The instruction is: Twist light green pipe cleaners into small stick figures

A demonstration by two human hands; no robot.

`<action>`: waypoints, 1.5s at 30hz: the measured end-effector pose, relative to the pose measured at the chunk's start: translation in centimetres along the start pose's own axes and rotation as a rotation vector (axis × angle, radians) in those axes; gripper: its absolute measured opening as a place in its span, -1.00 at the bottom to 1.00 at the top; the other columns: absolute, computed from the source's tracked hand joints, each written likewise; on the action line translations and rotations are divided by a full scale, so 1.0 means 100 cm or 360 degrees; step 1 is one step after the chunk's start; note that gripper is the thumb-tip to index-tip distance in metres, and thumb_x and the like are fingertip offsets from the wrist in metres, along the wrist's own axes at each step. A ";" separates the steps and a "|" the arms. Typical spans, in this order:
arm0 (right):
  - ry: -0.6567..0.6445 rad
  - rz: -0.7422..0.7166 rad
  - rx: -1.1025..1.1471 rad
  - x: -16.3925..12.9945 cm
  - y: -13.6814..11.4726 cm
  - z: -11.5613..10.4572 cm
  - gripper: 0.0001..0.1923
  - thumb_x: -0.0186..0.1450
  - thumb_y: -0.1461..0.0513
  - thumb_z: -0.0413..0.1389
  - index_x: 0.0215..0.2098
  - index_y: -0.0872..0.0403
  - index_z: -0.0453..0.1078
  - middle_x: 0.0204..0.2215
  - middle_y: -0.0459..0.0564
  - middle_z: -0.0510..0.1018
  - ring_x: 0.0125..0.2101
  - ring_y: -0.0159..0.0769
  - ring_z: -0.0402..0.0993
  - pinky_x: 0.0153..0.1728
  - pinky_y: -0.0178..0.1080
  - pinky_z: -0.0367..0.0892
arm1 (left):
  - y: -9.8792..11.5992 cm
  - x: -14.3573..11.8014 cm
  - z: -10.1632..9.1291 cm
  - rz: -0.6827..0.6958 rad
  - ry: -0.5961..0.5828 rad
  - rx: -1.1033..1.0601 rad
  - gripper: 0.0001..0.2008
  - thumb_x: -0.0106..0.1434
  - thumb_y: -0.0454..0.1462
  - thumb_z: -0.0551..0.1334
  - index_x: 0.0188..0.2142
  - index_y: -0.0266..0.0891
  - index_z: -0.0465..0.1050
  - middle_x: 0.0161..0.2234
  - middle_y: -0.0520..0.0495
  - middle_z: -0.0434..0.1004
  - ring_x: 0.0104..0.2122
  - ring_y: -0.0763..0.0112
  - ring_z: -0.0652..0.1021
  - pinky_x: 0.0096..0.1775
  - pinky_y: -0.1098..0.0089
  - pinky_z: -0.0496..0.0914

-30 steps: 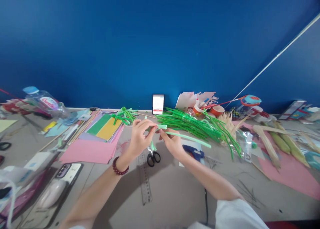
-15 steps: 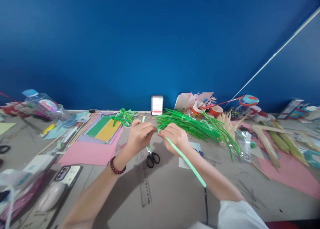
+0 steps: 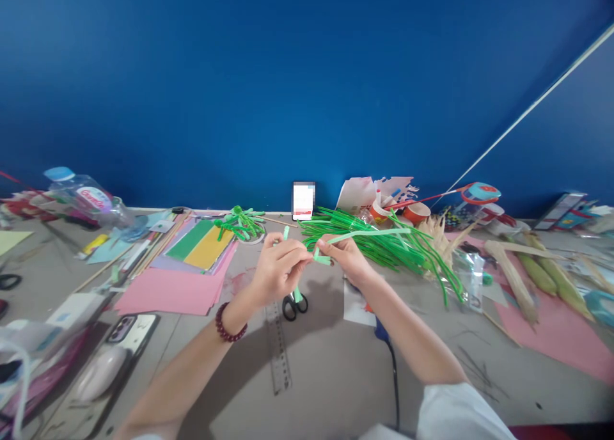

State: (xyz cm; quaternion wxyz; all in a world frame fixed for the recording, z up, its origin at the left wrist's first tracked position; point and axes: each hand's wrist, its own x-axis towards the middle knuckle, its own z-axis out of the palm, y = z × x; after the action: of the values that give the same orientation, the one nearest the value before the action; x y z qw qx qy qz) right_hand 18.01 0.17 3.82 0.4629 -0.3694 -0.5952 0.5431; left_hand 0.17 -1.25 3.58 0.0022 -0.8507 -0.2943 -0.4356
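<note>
Pale green, the pipe cleaner (image 3: 364, 235) sat pinched in both grips above the grey surface (image 3: 330, 363). The left hand (image 3: 278, 267) closed on its near end; the right hand (image 3: 346, 256) closed beside it, the free length running toward 3 o'clock. Black scissors (image 3: 293, 304) lay at 6 o'clock below.

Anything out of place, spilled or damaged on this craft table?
Mostly working clutter. One oddity: the plastic water bottle at far left lies tipped on its side, with no visible spill. Both hands grip a light-green strip.
</note>
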 end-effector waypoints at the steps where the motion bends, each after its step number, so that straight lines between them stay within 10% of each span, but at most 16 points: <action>1: -0.0018 0.0100 0.0121 0.000 0.003 0.001 -0.62 0.14 -0.02 0.17 -0.59 0.10 0.38 -0.65 -0.14 0.29 -0.63 -0.47 0.13 -0.63 -0.35 0.04 | 0.001 0.000 0.000 -0.0024 0.0041 -0.0020 -0.88 0.25 -0.40 0.11 -0.33 -0.16 0.34 -0.42 0.05 0.53 -0.43 0.45 0.49 -0.20 0.27 0.17; 6: -0.0118 0.0341 0.0438 0.000 0.018 0.009 -0.67 0.12 0.02 0.19 -0.55 0.13 0.41 -0.66 -0.14 0.33 -0.66 -0.49 0.16 -0.64 -0.37 0.02 | 0.003 0.002 0.003 -0.0157 0.0298 -0.0118 -0.90 0.24 -0.41 0.11 -0.34 -0.19 0.32 -0.45 0.02 0.48 -0.39 0.40 0.48 -0.24 0.28 0.25; 11: 0.0116 0.0002 -0.0084 -0.006 0.026 0.023 -0.62 0.21 0.01 0.09 -0.58 0.10 0.42 -0.67 -0.06 0.42 -0.64 -0.40 0.25 -0.57 -0.30 0.14 | -0.001 0.001 0.009 -0.0402 0.0399 -0.0035 -0.93 0.26 -0.34 0.12 -0.37 -0.19 0.31 -0.43 -0.01 0.48 -0.35 0.37 0.47 -0.23 0.27 0.27; 16: 0.0260 -0.0679 -0.1108 -0.014 0.027 0.027 -0.69 0.32 0.15 -0.04 -0.46 0.05 0.47 -0.53 0.04 0.51 -0.46 -0.27 0.36 -0.38 -0.23 0.21 | -0.016 -0.003 0.018 -0.0432 0.0297 0.0067 -0.89 0.28 -0.33 0.08 -0.37 -0.18 0.33 -0.41 0.00 0.50 -0.35 0.38 0.48 -0.23 0.27 0.22; 23: 0.0130 -0.0781 -0.1477 -0.008 0.012 0.007 -0.64 0.34 0.18 -0.06 -0.57 0.04 0.38 -0.60 0.01 0.45 -0.49 -0.29 0.30 -0.44 -0.26 0.16 | -0.029 -0.010 0.023 -0.0044 -0.0037 0.0428 -0.79 0.27 -0.44 0.01 -0.35 -0.17 0.36 -0.42 -0.02 0.50 -0.39 0.38 0.46 -0.24 0.27 0.16; 29: 0.0071 -0.0673 -0.0944 0.001 -0.001 -0.012 -0.69 0.29 0.09 0.03 -0.53 0.04 0.41 -0.55 -0.02 0.48 -0.46 -0.28 0.33 -0.36 -0.21 0.23 | -0.016 -0.008 0.018 0.0153 -0.0252 0.0150 -0.79 0.26 -0.44 0.01 -0.34 -0.19 0.37 -0.43 -0.07 0.48 -0.40 0.36 0.42 -0.36 0.32 0.21; 35: -0.0112 -0.0060 -0.0184 0.005 0.006 -0.009 -0.55 0.17 -0.08 0.10 -0.62 0.10 0.34 -0.69 -0.15 0.31 -0.63 -0.45 0.19 -0.58 -0.33 0.13 | -0.002 -0.007 0.015 -0.0088 0.0073 -0.0264 -0.86 0.28 -0.36 0.06 -0.29 -0.18 0.38 -0.38 -0.09 0.49 -0.35 0.36 0.47 -0.31 0.32 0.34; 45: -0.0131 0.0499 0.0431 0.008 0.017 -0.007 -0.58 0.08 -0.05 0.22 -0.56 0.14 0.33 -0.74 -0.17 0.35 -0.75 -0.50 0.24 -0.79 -0.44 0.04 | -0.003 0.000 0.012 -0.0144 -0.0023 -0.0079 -0.95 0.24 -0.30 0.19 -0.27 -0.16 0.39 -0.34 -0.01 0.57 -0.33 0.38 0.50 -0.13 0.25 0.30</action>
State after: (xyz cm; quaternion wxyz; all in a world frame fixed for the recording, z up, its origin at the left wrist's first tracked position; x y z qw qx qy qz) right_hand 18.30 1.39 2.28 0.3935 -0.3695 -0.4704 0.6981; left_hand 0.90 -0.68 2.69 -0.0406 -0.8394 -0.3216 -0.4363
